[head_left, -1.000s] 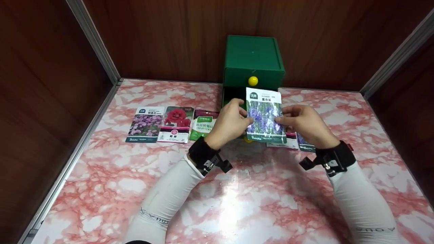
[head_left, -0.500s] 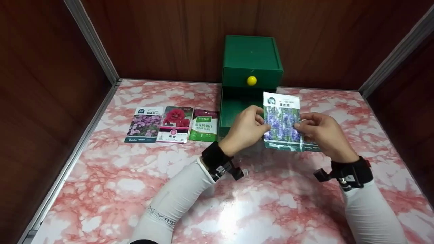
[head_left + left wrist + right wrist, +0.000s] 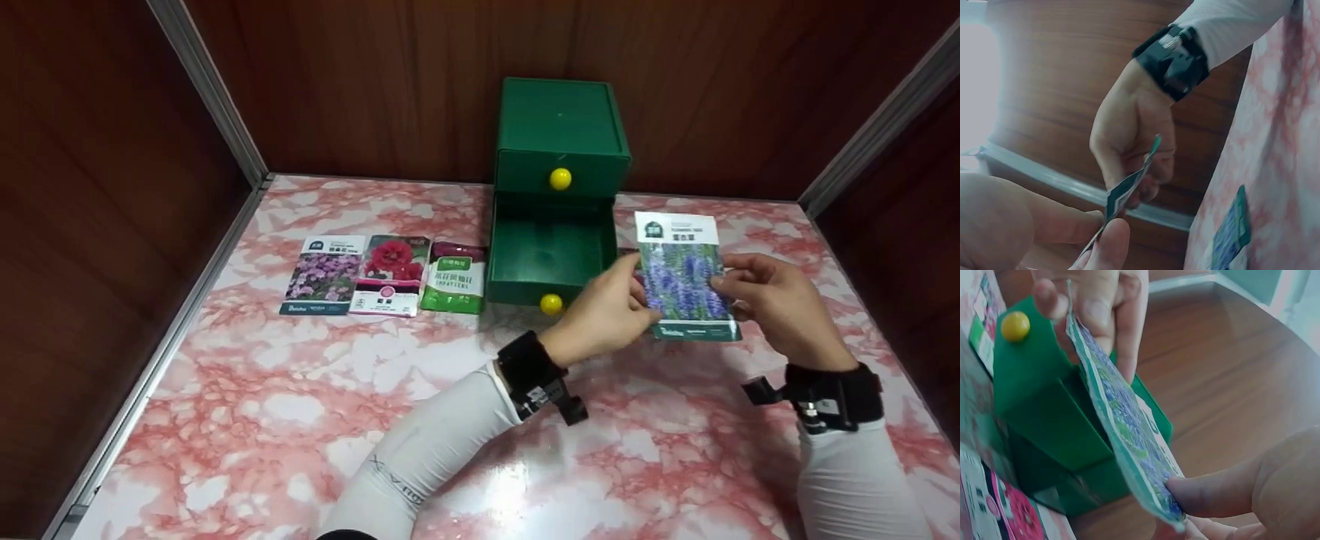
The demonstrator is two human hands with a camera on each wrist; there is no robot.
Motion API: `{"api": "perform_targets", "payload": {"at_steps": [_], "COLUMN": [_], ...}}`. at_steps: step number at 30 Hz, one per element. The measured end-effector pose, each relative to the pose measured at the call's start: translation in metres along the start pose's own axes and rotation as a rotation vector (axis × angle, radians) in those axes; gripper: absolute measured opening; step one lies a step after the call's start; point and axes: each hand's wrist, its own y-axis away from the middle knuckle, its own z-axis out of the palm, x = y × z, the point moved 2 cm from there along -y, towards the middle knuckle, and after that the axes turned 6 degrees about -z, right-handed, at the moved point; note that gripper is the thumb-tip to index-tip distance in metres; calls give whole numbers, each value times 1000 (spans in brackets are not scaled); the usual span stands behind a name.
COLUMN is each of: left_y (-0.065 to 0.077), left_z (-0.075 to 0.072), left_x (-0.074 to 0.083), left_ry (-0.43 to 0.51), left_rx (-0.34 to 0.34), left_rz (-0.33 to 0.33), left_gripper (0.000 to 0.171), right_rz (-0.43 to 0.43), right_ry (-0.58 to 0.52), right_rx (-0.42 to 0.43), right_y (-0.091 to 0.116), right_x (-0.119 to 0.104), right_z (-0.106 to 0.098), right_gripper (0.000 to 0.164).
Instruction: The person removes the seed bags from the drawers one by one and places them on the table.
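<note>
A seed packet (image 3: 686,281) with purple lavender-like flowers, a white top and a dark green bottom band is held upright above the table. My left hand (image 3: 606,311) pinches its left edge between thumb and fingers. At its right edge, my right hand (image 3: 784,307) does the same. The left wrist view catches the packet (image 3: 1127,188) nearly edge-on. Left of the hands stands a green two-drawer box (image 3: 559,120) with yellow knobs; its lower drawer (image 3: 525,292) is pulled out.
Three packets lie in a row left of the drawer: pink-purple flowers (image 3: 322,277), a red flower (image 3: 390,262) and a green-and-white one (image 3: 455,281). On the table right of the box, mostly hidden in the head view, are a red-flower packet (image 3: 1019,512) and a purple-flower packet (image 3: 1233,230).
Both hands have carried the lavender-like packet rightward, from in front of the drawer to the right of it. The lower drawer and its knob now show uncovered. The left row has not moved.
</note>
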Motion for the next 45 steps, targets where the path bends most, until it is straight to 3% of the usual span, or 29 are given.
{"api": "perform_targets", "payload": {"at_steps": [7,13,17,22,28,37,40,43,45], "left_y": [-9,-22,-29,-36,-43,-43,-43,-42,-41], "left_z": [34,59,71,79,92,113,116,118,118], "left_x": [3,-5,-14,-26,-39,-50,-52,-55,-56], "left_ry": [-56,-18,42,94,176,212,210,192,184], "left_rx": [19,-23,-65,-145,-270,-316,-337,-344,-343], "left_rz": [39,-31,-76,-82,-75,-69,-65,-65,-65], "left_gripper": [84,87,87,86,85,82,80,79,78], "right_rz": [43,77,108,157,213,238,256,296,331], "right_ry": [10,-27,-16,7,88,259,267,185,108], "right_rx": [7,4,-3,-16,25,20,26,41,54], "right_y": [0,-5,-11,-19,-24,-28,-27,-26,-25], "right_x": [5,13,22,38,54,75,79,81,82], "right_z": [-31,-53,-64,-75,-90,-105,-111,-117,-121], "right_gripper": [32,29,32,28,27,58,46,26,21]}}
